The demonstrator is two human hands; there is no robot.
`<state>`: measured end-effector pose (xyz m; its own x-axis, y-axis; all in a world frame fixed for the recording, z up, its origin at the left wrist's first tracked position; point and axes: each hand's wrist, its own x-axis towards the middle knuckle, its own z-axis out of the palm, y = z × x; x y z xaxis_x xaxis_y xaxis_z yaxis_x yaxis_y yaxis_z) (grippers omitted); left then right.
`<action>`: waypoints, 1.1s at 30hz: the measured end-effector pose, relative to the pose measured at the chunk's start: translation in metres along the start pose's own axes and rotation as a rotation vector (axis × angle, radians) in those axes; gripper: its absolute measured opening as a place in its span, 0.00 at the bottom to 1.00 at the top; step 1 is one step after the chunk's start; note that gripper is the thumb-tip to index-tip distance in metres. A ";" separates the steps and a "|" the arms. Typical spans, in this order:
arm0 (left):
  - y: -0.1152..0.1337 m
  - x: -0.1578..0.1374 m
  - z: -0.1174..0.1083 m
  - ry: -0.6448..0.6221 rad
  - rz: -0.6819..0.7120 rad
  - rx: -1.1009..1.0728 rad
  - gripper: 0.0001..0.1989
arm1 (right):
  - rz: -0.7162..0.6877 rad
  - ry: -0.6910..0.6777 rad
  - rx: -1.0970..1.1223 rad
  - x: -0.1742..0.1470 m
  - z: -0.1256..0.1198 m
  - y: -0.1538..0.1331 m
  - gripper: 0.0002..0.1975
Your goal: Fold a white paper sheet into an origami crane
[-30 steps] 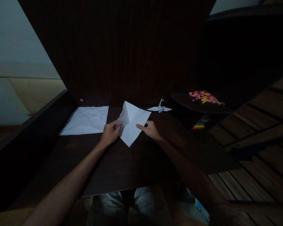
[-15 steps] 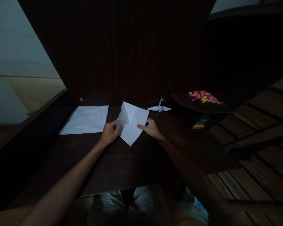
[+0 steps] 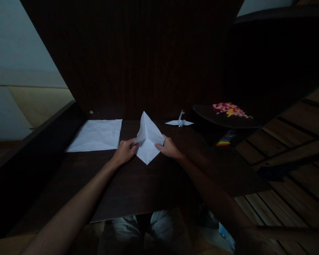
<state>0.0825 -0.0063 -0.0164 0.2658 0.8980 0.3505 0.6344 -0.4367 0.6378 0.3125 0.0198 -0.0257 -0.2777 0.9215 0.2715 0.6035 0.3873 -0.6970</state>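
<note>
A creased sheet of white paper is held between my hands above the dark tabletop. Its upper half stands up in a peak and its lower corner points toward me. My left hand pinches the left side, thumb near the fold. On the opposite side my right hand grips the edge, thumb on top, other fingers mostly hidden behind. A folded paper crane sits just beyond my right hand, wings spread. Left of my left hand lies a stack of white paper.
A dark wooden panel rises behind the table. On a rounded shelf at the right lies a pile of small pink, red and yellow pieces. A low side board borders the left. Wooden slats stretch out at right.
Both sides of the paper have been drawn inward, so the wide, flatter sheet is now narrower and peaked. My hands have come slightly closer together.
</note>
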 end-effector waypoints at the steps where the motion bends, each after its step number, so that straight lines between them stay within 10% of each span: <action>1: 0.001 0.000 -0.001 -0.023 0.016 -0.011 0.14 | -0.037 -0.036 -0.042 0.000 0.000 0.000 0.13; 17: 0.007 -0.003 -0.014 -0.382 0.186 0.201 0.24 | -0.397 -0.439 -0.270 -0.006 -0.021 -0.009 0.30; 33: 0.010 -0.007 -0.016 -0.400 0.095 0.217 0.28 | -0.345 -0.329 -0.289 -0.011 -0.004 -0.014 0.28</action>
<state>0.0750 -0.0182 -0.0016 0.5618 0.8232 0.0814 0.7196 -0.5348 0.4429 0.3103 0.0041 -0.0158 -0.6861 0.7002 0.1976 0.6041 0.6996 -0.3815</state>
